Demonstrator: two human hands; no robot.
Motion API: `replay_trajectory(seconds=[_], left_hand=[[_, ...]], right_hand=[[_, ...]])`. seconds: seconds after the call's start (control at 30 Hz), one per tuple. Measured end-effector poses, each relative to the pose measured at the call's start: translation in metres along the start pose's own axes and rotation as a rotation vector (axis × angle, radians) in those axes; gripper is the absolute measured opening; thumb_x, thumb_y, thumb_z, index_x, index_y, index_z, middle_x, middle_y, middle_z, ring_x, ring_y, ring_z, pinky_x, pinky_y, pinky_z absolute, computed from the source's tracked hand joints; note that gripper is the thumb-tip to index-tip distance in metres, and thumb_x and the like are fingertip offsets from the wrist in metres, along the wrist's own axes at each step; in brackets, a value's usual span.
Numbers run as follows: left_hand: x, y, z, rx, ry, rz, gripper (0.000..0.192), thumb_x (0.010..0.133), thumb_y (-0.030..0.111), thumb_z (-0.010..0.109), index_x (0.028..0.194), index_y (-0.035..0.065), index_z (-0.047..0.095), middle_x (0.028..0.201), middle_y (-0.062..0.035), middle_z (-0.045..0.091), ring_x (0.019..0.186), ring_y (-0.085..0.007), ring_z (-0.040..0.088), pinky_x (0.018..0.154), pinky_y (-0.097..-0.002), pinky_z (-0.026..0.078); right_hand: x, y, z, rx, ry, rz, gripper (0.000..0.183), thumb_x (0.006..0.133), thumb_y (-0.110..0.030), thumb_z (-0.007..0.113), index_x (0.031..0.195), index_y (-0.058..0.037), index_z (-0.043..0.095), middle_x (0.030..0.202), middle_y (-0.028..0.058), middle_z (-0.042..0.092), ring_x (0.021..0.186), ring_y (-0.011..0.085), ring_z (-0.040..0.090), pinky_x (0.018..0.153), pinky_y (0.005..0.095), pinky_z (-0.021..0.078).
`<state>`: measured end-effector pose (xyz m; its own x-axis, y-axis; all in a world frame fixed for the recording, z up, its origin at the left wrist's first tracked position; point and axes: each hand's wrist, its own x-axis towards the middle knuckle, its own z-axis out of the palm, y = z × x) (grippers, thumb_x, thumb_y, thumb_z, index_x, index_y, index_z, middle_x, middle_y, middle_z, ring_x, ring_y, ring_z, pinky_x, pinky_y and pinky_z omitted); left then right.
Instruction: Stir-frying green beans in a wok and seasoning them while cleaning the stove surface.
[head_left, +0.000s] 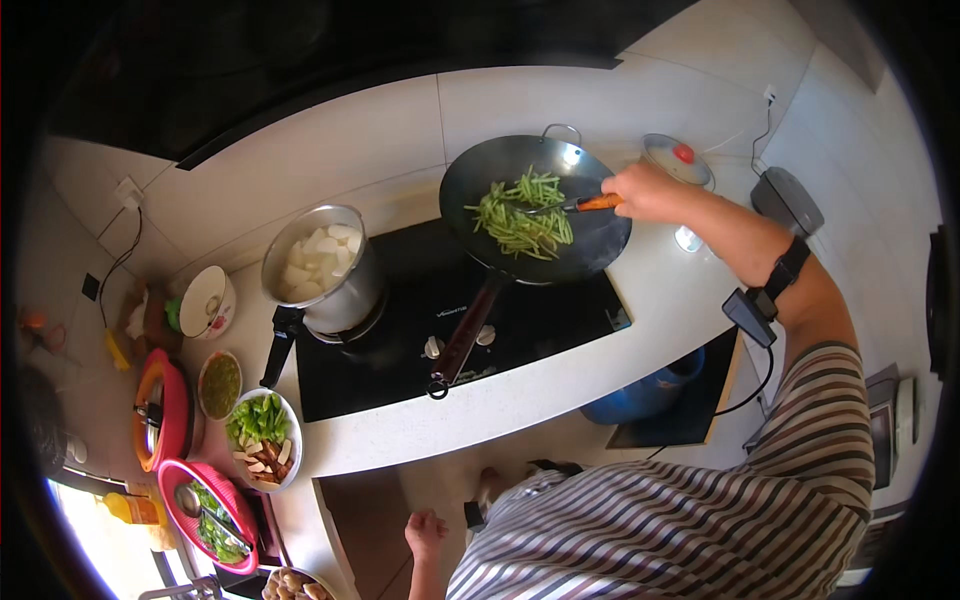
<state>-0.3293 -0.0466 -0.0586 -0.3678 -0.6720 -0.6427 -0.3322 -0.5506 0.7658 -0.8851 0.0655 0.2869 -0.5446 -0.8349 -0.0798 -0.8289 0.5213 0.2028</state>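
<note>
My right hand (646, 193) grips the orange-brown handle of a metal spatula (598, 202) over the wok (480, 161). The spatula's head is among cut green beans (525, 232) heaped in the wok. The wok sits on the right side of a black glass gas hob (405, 367), its long dark handle (472, 330) pointing towards the front edge. Down beside my body, below the counter edge, my left hand (426, 534) hangs with its fingers curled and nothing visible in it.
A pressure cooker pot (345, 289) of white vegetable chunks stands on the left burner, handle jutting forward. Left of it are a plate (295, 450) of green peppers and sliced meat, a bowl (204, 386), and a pink basket (169, 480). A glass lid (660, 154) leans behind my right hand.
</note>
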Motion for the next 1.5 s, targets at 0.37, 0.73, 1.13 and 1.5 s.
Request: replay_trajectory(seconds=[0.37,0.73,1.13,1.5], left_hand=[[0.021,0.006,0.003,0.038,-0.050,-0.051,0.009,0.084,0.007,0.048,0.088,0.0007,0.054,0.064,-0.0095,0.058,0.043,-0.0134,0.052,0.038,-0.0246,0.039],[0.021,-0.011,-0.017,0.098,0.034,0.028,0.011,0.085,0.010,0.048,0.088,0.0005,0.054,0.063,-0.0094,0.059,0.044,-0.0143,0.055,0.038,-0.0249,0.040],[0.018,0.004,0.003,0.029,0.006,-0.071,0.007,0.084,0.008,0.050,0.087,0.0027,0.053,0.061,-0.0092,0.056,0.042,-0.0149,0.052,0.036,-0.0249,0.037],[0.009,-0.025,-0.019,0.011,0.086,-0.075,0.009,0.084,0.009,0.049,0.088,0.0018,0.052,0.062,-0.0099,0.058,0.042,-0.0149,0.053,0.036,-0.0258,0.039]], right_hand=[[-0.042,-0.015,-0.125,0.036,-0.325,-0.212,0.027,0.061,-0.014,0.062,0.087,-0.0091,0.063,0.072,0.0098,0.060,0.069,0.0251,0.057,0.061,0.0369,0.0432],[-0.021,0.007,-0.060,-0.030,0.012,0.003,0.018,0.062,-0.013,0.060,0.079,-0.0088,0.063,0.072,0.0122,0.060,0.072,0.0307,0.058,0.062,0.0398,0.0445],[-0.010,-0.023,-0.016,-0.395,0.074,-0.154,0.012,0.070,-0.010,0.054,0.077,-0.0114,0.064,0.069,0.0096,0.061,0.071,0.0269,0.061,0.060,0.0385,0.0466],[-0.044,-0.027,-0.096,-0.144,-0.242,-0.150,0.017,0.064,-0.011,0.059,0.081,-0.0123,0.061,0.072,0.0099,0.060,0.076,0.0292,0.058,0.064,0.0405,0.0437]])
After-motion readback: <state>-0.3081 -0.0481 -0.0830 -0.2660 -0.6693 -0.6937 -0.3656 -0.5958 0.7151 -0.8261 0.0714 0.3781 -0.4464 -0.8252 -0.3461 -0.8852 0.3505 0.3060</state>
